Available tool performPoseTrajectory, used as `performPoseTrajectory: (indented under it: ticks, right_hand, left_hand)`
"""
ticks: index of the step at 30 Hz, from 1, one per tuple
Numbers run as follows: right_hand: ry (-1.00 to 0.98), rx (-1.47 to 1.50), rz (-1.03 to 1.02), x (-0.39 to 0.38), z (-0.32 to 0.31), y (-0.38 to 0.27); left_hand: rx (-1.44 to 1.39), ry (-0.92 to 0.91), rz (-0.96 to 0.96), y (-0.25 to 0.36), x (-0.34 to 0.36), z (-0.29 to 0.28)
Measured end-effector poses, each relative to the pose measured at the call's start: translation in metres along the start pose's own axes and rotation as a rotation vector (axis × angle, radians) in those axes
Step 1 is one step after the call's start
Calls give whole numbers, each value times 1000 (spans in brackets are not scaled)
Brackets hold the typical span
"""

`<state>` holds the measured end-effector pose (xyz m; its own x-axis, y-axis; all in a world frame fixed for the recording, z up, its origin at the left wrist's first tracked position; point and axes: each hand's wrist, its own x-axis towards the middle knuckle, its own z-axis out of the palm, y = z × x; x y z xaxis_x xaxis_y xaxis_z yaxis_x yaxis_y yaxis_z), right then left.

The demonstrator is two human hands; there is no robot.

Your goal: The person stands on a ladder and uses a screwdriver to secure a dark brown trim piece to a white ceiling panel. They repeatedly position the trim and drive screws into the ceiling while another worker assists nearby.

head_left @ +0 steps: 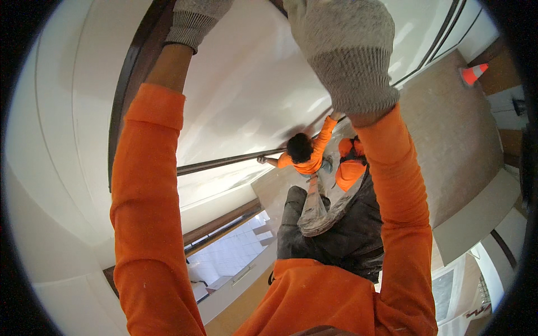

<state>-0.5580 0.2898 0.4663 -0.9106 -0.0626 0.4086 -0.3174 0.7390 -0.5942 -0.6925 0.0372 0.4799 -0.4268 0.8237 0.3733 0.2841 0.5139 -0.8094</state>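
Note:
Both my arms, in orange sleeves, reach up to the top edge of the head view. My left hand (200, 15), in a grey knit glove, is next to a dark brown frame piece (130, 89) running along a white panel (235, 84). Its fingers are cut off by the edge. My right hand (350, 45), in a matching glove, shows its back and cuff before the same panel. Its fingers are hidden, so what it touches cannot be made out. A dark strip (230, 161) crosses the panel's lower side, with a co-worker's hand (262, 160) at it.
Below, a co-worker in orange (307, 154) stands by the panel, near another person in an orange helmet (351, 159). My legs (336, 246) are above a light wooden ladder-like support (314, 215). An orange-and-white cone (474, 73) stands on the floor at right. A window-like opening (230, 246) is at lower left.

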Motion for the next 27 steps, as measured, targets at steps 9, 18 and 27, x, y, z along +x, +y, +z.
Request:
performPoseTrajectory:
  ticks: [9, 18, 27]
  right_hand:
    - [113, 20, -21, -1, 16, 7]
    - [218, 39, -80, -13, 42, -8]
    - [202, -2, -110, -14, 21, -14]
  left_hand:
    - [74, 22, 10, 3, -3, 0]
    - [80, -21, -1, 1, -3, -6]
    - [111, 25, 25, 3, -4, 3]
